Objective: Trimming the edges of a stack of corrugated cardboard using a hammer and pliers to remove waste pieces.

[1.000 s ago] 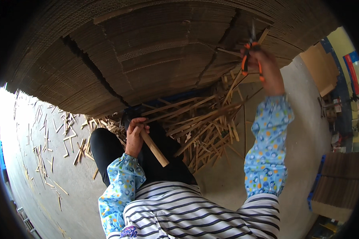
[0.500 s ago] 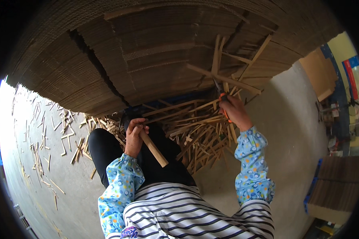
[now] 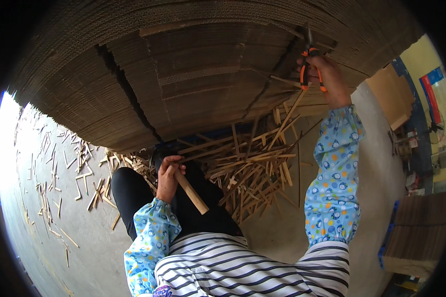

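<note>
Pliers (image 3: 309,69), orange-handled, clamped in right hand (image 3: 327,74), nose up at a seam in the cardboard stack (image 3: 193,74). Left hand (image 3: 167,178) closed round a hammer (image 3: 191,192) handle, low over the knee. Judging by the big strip pile (image 3: 252,173) on the floor, much trimming done; stack face prob has more left. Vs 0.5 s ago: right hand went up and right, back to the stack; left unchanged.

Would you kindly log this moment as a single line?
left hand: grip on wooden handle, at lap | right hand: grip on orange pliers, raised at cardboard stack | strips heaped on floor
</note>
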A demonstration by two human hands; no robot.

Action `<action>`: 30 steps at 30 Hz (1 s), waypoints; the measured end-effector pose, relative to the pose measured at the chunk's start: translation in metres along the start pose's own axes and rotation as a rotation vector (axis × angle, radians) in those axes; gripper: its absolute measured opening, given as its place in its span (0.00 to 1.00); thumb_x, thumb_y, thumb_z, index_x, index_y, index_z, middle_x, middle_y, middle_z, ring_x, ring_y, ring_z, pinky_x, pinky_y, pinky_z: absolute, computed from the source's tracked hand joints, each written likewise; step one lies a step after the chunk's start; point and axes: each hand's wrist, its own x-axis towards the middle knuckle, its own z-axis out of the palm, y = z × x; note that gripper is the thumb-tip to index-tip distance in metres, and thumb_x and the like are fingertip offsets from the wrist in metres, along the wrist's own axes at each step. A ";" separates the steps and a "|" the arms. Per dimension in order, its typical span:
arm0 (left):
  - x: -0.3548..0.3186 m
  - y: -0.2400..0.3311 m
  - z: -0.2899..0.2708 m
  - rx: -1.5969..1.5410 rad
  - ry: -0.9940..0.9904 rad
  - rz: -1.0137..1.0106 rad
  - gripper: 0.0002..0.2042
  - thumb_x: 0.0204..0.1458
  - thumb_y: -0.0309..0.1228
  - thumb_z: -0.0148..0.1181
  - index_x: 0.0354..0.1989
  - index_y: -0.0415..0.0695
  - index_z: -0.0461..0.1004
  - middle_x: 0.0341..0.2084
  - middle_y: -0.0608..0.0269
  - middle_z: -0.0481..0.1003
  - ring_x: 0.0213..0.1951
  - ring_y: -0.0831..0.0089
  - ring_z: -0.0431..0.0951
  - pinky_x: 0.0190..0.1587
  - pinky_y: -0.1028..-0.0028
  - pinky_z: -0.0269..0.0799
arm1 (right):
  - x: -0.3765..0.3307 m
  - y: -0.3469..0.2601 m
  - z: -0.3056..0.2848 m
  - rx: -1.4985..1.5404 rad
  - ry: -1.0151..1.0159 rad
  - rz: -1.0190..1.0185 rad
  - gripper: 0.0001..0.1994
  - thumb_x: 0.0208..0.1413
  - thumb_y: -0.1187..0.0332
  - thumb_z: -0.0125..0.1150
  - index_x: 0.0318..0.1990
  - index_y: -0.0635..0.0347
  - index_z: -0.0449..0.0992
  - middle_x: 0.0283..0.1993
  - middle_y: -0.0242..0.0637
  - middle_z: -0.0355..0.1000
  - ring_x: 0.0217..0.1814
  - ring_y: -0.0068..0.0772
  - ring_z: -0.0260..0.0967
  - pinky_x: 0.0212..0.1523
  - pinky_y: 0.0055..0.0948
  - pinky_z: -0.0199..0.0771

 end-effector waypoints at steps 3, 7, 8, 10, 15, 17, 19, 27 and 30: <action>-0.002 0.001 -0.002 0.001 0.007 -0.011 0.11 0.51 0.22 0.43 0.42 0.39 0.68 0.41 0.57 0.70 0.33 0.74 0.71 0.36 0.75 0.69 | 0.001 0.001 0.014 0.044 -0.012 0.008 0.16 0.53 0.62 0.50 0.45 0.65 0.68 0.35 0.39 0.72 0.33 0.28 0.72 0.33 0.25 0.72; -0.003 0.010 0.003 0.046 -0.003 0.034 0.11 0.51 0.21 0.43 0.42 0.39 0.69 0.41 0.57 0.70 0.33 0.74 0.71 0.36 0.75 0.69 | -0.018 0.004 0.042 0.165 0.081 -0.081 0.15 0.53 0.62 0.49 0.41 0.66 0.69 0.28 0.37 0.70 0.26 0.26 0.70 0.26 0.23 0.71; -0.008 0.009 -0.002 0.054 0.031 0.009 0.11 0.51 0.21 0.43 0.42 0.39 0.69 0.41 0.57 0.70 0.33 0.74 0.71 0.37 0.75 0.69 | -0.031 0.025 0.041 0.208 -0.086 -0.007 0.13 0.53 0.62 0.49 0.39 0.64 0.70 0.28 0.35 0.70 0.25 0.25 0.69 0.25 0.22 0.68; -0.001 0.007 -0.002 0.054 0.034 0.018 0.11 0.51 0.21 0.43 0.42 0.39 0.69 0.41 0.57 0.71 0.32 0.73 0.71 0.37 0.75 0.69 | -0.087 0.069 0.068 0.176 -0.106 0.031 0.12 0.52 0.60 0.50 0.35 0.59 0.71 0.24 0.32 0.69 0.23 0.23 0.67 0.23 0.21 0.64; 0.002 0.007 0.011 -0.016 0.011 -0.005 0.11 0.51 0.22 0.43 0.42 0.39 0.68 0.41 0.56 0.71 0.32 0.73 0.71 0.36 0.75 0.69 | -0.127 0.144 0.090 -0.219 -0.357 0.124 0.12 0.52 0.63 0.52 0.34 0.65 0.72 0.31 0.36 0.73 0.28 0.26 0.68 0.28 0.24 0.66; -0.004 0.003 0.009 0.034 0.020 -0.039 0.11 0.51 0.22 0.43 0.42 0.38 0.68 0.41 0.56 0.71 0.32 0.73 0.71 0.37 0.76 0.69 | -0.135 0.146 0.077 -0.127 -0.420 0.110 0.12 0.52 0.63 0.52 0.35 0.65 0.72 0.33 0.37 0.72 0.29 0.26 0.68 0.28 0.24 0.67; -0.003 0.006 0.004 0.016 0.014 -0.050 0.11 0.51 0.22 0.43 0.42 0.38 0.68 0.42 0.56 0.71 0.32 0.74 0.71 0.37 0.76 0.69 | -0.144 0.120 0.060 -0.043 -0.483 0.109 0.13 0.52 0.63 0.52 0.36 0.65 0.72 0.34 0.37 0.72 0.29 0.26 0.68 0.28 0.25 0.68; -0.001 0.002 0.006 -0.024 -0.028 0.001 0.11 0.51 0.21 0.43 0.42 0.39 0.68 0.43 0.55 0.70 0.33 0.74 0.71 0.37 0.76 0.69 | -0.035 -0.001 0.002 0.101 -0.005 -0.031 0.15 0.52 0.63 0.50 0.41 0.65 0.70 0.36 0.37 0.71 0.28 0.25 0.68 0.27 0.26 0.70; -0.001 0.001 0.005 -0.026 -0.018 0.002 0.11 0.51 0.21 0.43 0.42 0.40 0.68 0.42 0.56 0.70 0.33 0.74 0.70 0.37 0.75 0.68 | 0.000 -0.012 -0.005 -0.024 -0.011 0.002 0.14 0.54 0.63 0.48 0.42 0.65 0.69 0.36 0.40 0.73 0.35 0.30 0.72 0.32 0.25 0.73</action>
